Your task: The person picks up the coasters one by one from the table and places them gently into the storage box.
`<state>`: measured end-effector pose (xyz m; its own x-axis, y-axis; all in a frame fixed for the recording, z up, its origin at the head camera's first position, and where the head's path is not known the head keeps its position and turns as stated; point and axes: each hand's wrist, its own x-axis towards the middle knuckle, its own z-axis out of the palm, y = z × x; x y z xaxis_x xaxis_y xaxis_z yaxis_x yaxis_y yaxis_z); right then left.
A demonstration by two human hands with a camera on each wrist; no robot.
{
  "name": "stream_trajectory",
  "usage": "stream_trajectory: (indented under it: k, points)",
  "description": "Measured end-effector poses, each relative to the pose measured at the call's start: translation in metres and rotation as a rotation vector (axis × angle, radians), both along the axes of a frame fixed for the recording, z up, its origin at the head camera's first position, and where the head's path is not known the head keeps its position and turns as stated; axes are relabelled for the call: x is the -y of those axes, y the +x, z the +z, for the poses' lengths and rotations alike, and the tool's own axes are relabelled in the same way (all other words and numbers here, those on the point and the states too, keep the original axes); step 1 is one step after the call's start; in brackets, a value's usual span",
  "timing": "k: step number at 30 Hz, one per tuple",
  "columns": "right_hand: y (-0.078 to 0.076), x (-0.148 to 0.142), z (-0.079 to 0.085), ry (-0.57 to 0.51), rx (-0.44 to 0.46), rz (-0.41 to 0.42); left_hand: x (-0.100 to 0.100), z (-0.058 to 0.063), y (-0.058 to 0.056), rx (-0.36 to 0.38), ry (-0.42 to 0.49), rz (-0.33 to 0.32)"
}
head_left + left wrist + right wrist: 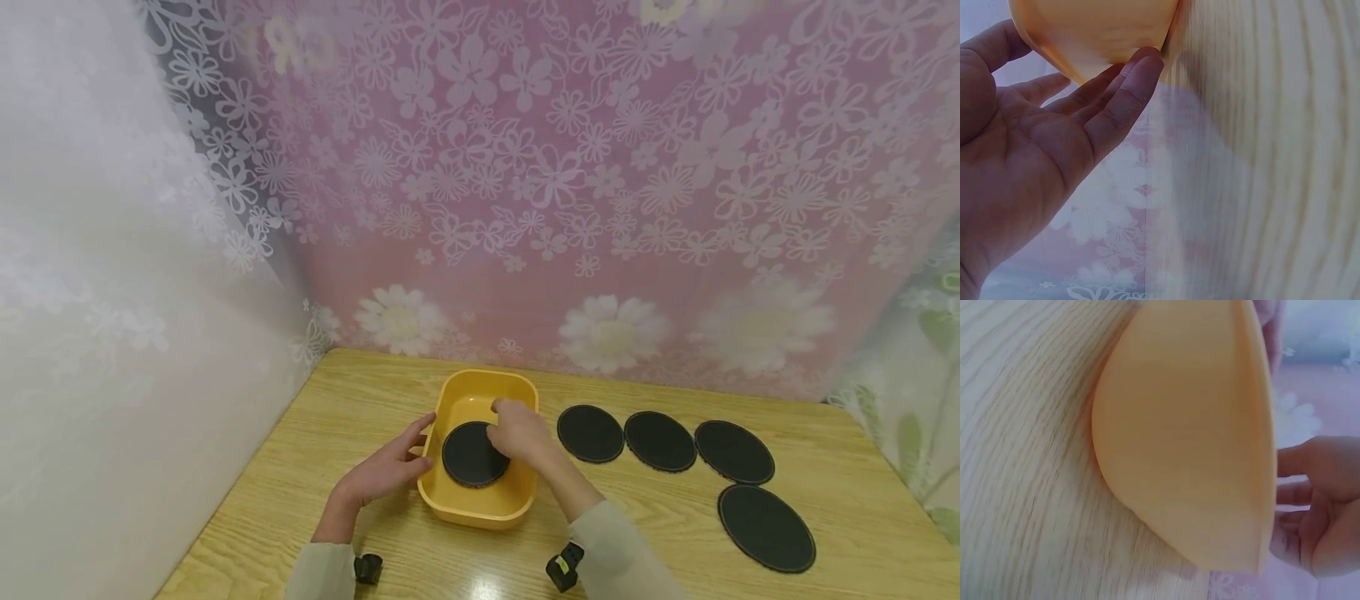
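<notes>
In the head view, a yellow plastic basin (480,518) stands on the wooden table, with a round black coaster (471,457) inside it. My left hand (386,473) touches the basin's left side, its fingers extended along the outer wall and its thumb at the rim. The left wrist view shows this hand (1041,131) against the basin's side (1097,31). Over the basin's right rim reaches my right hand (519,429), pinching the coaster at its upper right edge. In the right wrist view, the basin wall (1179,437) hides the fingertips of the right hand (1332,503).
To the right of the basin, three more black coasters (590,434) lie in a row, and another coaster (767,528) lies nearer the front. A flowered pink curtain (525,250) hangs behind the table (645,542), and a pale curtain (150,333) borders its left side.
</notes>
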<state>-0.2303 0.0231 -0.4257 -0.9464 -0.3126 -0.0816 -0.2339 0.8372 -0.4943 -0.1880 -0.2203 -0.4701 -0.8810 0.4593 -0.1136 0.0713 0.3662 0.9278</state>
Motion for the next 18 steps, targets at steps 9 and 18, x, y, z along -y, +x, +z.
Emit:
stream_trajectory:
  k: [9,18]
  points:
    - [0.004,-0.040,-0.001,-0.473,0.087,0.005,0.000,-0.001,0.000,-0.007,-0.005,-0.001]
    - [-0.002,-0.093,-0.014,-0.680,0.101,-0.055,-0.001,-0.001,0.001,-0.005,0.007,-0.005]
